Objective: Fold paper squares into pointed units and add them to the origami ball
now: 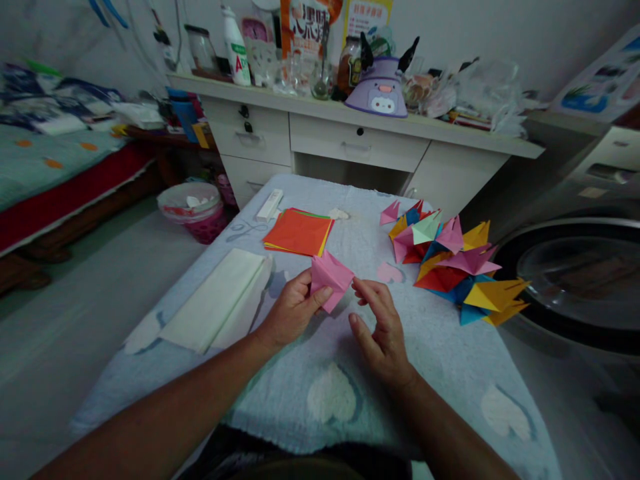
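A piece of folded pink paper, roughly diamond-shaped, is pinched between the thumb and fingers of my left hand above the table. My right hand is just to its right, thumb and fingers apart, with the index fingertip close to the paper's right corner; whether it touches I cannot tell. Behind the folded piece lies a stack of coloured square paper, orange-red on top. Several folded paper cranes in pink, yellow, red, blue and pale green sit in a cluster at the right.
A pale folded sheet lies on the left of the cloth-covered table, with a small white box beyond it. A pink waste bin stands on the floor at left. Behind is a cluttered white cabinet; a washing machine is at right.
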`<state>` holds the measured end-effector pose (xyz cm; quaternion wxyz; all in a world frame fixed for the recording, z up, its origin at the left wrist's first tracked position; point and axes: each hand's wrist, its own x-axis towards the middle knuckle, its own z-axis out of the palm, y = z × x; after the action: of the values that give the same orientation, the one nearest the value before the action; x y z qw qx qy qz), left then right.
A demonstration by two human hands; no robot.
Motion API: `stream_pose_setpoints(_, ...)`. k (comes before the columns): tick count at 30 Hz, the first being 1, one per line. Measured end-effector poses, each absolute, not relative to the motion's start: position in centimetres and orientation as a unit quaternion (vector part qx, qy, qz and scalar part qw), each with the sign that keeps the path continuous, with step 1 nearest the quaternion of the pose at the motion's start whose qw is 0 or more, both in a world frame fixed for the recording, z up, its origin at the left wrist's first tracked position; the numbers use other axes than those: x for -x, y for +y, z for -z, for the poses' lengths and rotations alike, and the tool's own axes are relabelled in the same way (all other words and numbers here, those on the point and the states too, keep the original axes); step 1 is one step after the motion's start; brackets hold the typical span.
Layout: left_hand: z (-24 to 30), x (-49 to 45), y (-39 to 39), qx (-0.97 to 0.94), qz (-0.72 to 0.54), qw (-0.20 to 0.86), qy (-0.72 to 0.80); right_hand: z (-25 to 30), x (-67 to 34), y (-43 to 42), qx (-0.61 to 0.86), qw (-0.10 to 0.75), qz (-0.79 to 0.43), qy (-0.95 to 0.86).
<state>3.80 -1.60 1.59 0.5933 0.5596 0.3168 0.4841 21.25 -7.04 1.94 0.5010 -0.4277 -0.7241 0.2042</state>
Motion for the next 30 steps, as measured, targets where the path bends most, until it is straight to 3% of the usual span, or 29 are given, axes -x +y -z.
stream_pose_setpoints(20, -1.42, -3.30, -2.21, -0.694, -0.470, 0.440, 0.323, -1.88, -20.99, -7.08, 0.389, 0.487, -0.222, -0.750)
stream_pose_setpoints(30, -1.30, -2.94, -2.35, -0.771, -0.462, 0.299, 0.322, -1.94, -20.93, -6.77, 0.372, 0.501, -0.241, -0.743)
